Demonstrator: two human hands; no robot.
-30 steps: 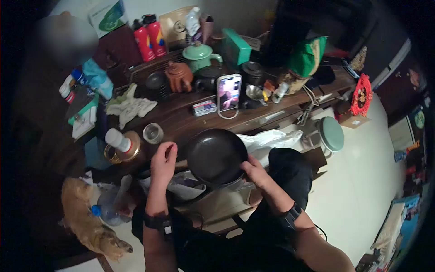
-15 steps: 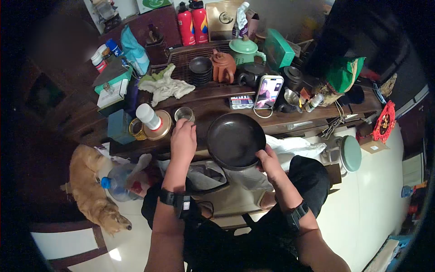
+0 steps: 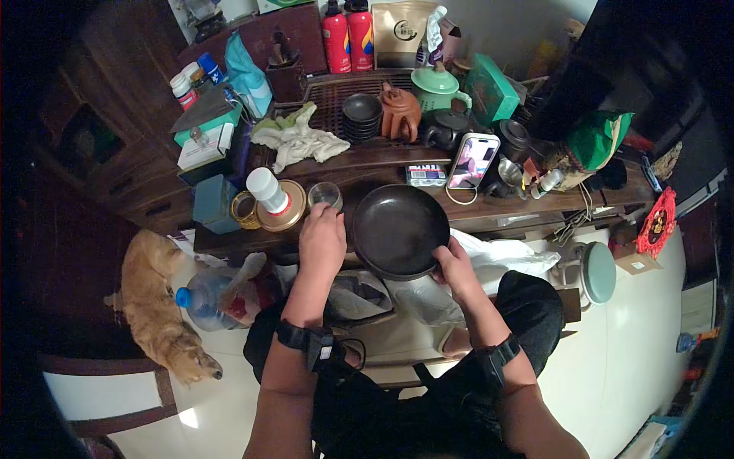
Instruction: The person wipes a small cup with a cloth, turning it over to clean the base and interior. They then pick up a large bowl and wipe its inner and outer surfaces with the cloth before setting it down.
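Observation:
A shallow dark round dish (image 3: 401,232) is held above the front edge of the table, its inside facing up. My right hand (image 3: 456,268) grips its lower right rim, thumb on top. My left hand (image 3: 323,239) is closed at the near side of a small clear glass cup (image 3: 326,194), its fingertips partly hidden. The cup stands on the dark wooden table (image 3: 367,170). Just left of it, a white-capped container (image 3: 267,190) stands on a round gold-coloured disc (image 3: 294,216).
Behind the dish are a phone (image 3: 473,161), stacked black bowls (image 3: 362,118), a clay teapot (image 3: 400,115) and a crumpled cloth (image 3: 298,141). Plastic bags (image 3: 497,256) hang below the table's edge. A dog (image 3: 160,306) lies on the floor at left, beside a large bottle (image 3: 206,302).
The view has turned slightly, shifting the table's things rightward. Against the table, the dish has come a little to the left. My left hand stays at the glass cup.

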